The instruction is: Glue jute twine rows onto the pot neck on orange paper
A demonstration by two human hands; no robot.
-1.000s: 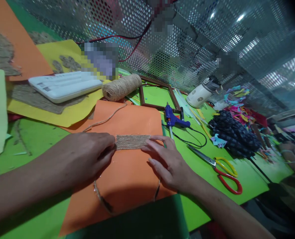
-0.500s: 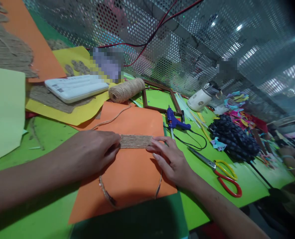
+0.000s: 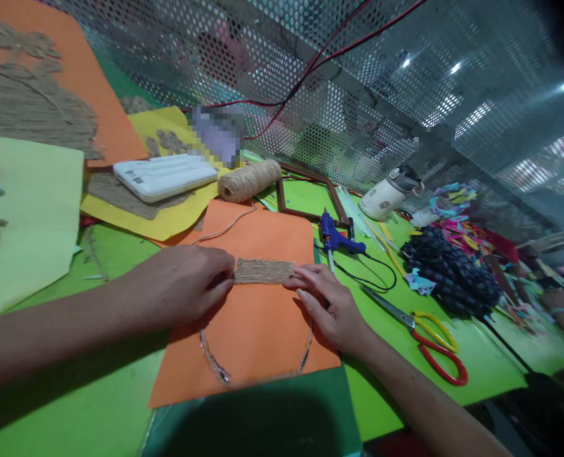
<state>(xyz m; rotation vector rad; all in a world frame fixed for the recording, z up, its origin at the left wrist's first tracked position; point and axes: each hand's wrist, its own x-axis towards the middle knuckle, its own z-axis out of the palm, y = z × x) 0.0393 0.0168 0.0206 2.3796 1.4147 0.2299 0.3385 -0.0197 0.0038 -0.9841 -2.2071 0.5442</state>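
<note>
A strip of jute twine (image 3: 265,271) in tight parallel rows lies on an orange sheet of paper (image 3: 267,324). At its left end, my left hand (image 3: 193,279) is closed, thumb and fingers pinched on the twine; the fingertips are partly hidden. My right hand (image 3: 327,301) rests its outstretched fingers on the strip's right end, thumb apart from them. Below the strip, a thin curved outline of twine (image 3: 209,355) runs over the paper. A loose strand leads up from near my left hand towards the twine roll (image 3: 249,180).
Right of the paper are a blue glue gun (image 3: 336,235), scissors (image 3: 415,327) with red and yellow handles, and a dark bundled umbrella (image 3: 448,266). Behind stand a brown frame (image 3: 305,212) and white bottle (image 3: 386,193). A white power bank (image 3: 165,178) lies left.
The view has shifted slightly, so the things on the left sit further right in the picture. Both hands remain at the ends of the twine strip.
</note>
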